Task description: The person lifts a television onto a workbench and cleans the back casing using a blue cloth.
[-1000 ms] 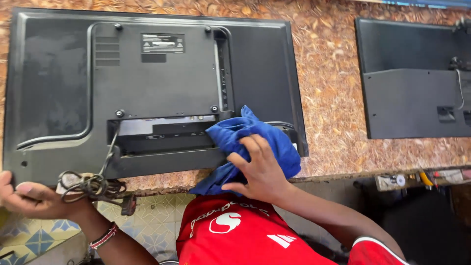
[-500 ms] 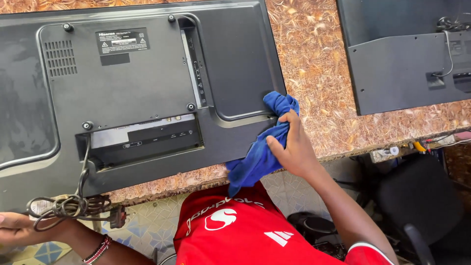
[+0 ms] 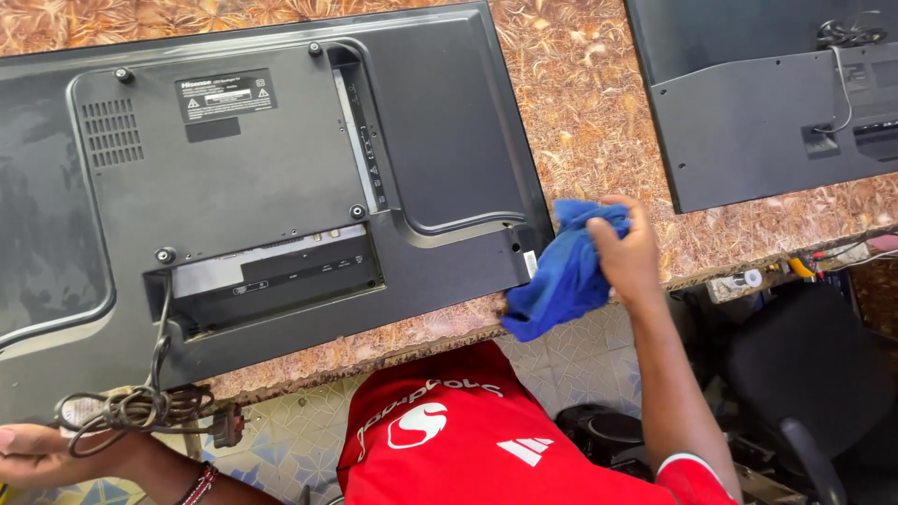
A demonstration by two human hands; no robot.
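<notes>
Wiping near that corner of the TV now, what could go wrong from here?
The television lies face down with its near edge at the counter lip; pushing with the blue cloth in the right hand might slide it. The coiled power cord, held by the left hand, hangs off the edge and could snag.

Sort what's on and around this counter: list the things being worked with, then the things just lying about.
In hand:
right hand gripping the blue cloth at the corner of the near TV
left hand holding that TV's coiled cord

Lying about:
second TV, face down on the counter
black chair
small bits on the ledge
</notes>
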